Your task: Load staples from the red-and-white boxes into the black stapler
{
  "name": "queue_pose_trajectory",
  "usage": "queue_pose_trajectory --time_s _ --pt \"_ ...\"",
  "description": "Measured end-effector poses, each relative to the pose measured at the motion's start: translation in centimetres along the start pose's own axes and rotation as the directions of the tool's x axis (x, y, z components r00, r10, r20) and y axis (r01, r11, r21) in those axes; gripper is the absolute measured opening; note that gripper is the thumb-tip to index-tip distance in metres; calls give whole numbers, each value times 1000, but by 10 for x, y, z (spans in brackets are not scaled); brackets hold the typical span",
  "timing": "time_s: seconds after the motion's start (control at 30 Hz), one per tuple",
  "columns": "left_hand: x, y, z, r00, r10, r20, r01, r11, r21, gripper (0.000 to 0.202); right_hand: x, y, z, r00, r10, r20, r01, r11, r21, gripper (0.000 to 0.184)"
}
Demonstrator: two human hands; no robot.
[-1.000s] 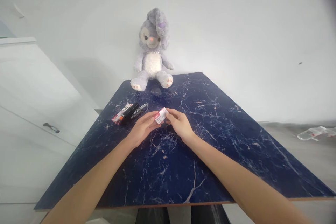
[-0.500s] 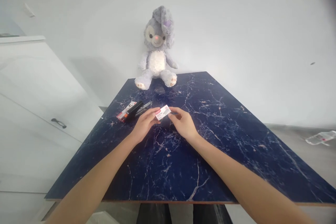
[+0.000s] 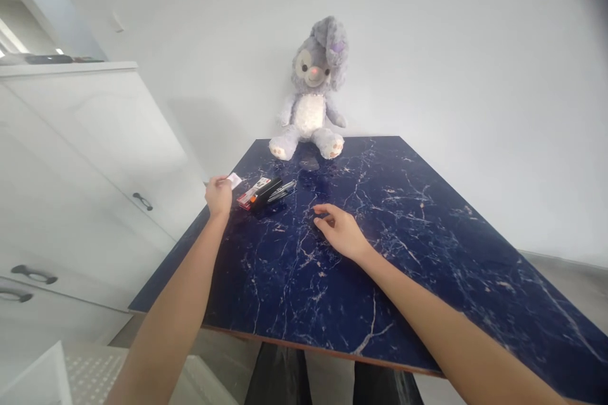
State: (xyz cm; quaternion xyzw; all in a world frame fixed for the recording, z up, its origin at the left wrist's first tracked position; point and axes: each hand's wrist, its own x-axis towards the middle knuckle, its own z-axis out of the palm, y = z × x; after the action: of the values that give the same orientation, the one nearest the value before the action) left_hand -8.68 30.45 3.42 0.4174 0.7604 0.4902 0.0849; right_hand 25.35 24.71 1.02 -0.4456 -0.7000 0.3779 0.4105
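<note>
At the table's left edge, my left hand (image 3: 219, 196) grips a small white box (image 3: 234, 180) with its fingers closed around one end. Just right of it lie a red-and-white box (image 3: 254, 192), a black stapler-like object (image 3: 266, 193) with an orange part, and several pens (image 3: 284, 191), all close together. My right hand (image 3: 341, 230) is over the middle of the table, thumb and fingers curved apart, with nothing between them.
The dark blue marbled table (image 3: 380, 278) stands against a white wall. A grey plush rabbit (image 3: 311, 95) sits at its back edge. A white cabinet (image 3: 80, 190) with dark handles borders the left side. Beneath, at lower left, is a perforated white item (image 3: 90, 376).
My left hand has carried the small white box leftward, past the group of objects. My right hand has let go of it and stays near the middle. The view has turned left.
</note>
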Motion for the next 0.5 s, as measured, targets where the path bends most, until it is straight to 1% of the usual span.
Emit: queue_pose_trajectory --time_s 0.07,0.17,0.27,0.33,0.37,0.4,0.43,0.5 --pt "3 -10 0 997 -21 69 15 996 85 23 -1 2 0 1000 -24 0 24 999 -28 26" --pt "0 -11 5 989 -5 149 -24 981 192 15 0 6 2 998 -59 3 59 995 -78 27" --pt "-4 -5 5 984 71 163 -109 967 232 19 11 10 9 999 -32 -39 25 985 -169 34" --pt "-6 0 1 968 154 197 -195 959 208 24 26 11 18 997 -12 -79 -10 960 -280 43" --pt "-7 2 -2 953 196 230 -240 953 183 26 36 11 24 996 -11 -85 -19 940 -341 49" --pt "-8 4 -5 930 241 279 -291 944 155 29 47 10 30 996 -10 -88 -25 922 -387 53" --pt "-8 6 -8 896 287 339 -345 930 127 33 58 9 37 996 -10 -90 -28 910 -413 59" --pt "-10 8 -13 806 360 470 -448 889 89 49 80 7 50 994 -14 -106 -34 900 -434 66"
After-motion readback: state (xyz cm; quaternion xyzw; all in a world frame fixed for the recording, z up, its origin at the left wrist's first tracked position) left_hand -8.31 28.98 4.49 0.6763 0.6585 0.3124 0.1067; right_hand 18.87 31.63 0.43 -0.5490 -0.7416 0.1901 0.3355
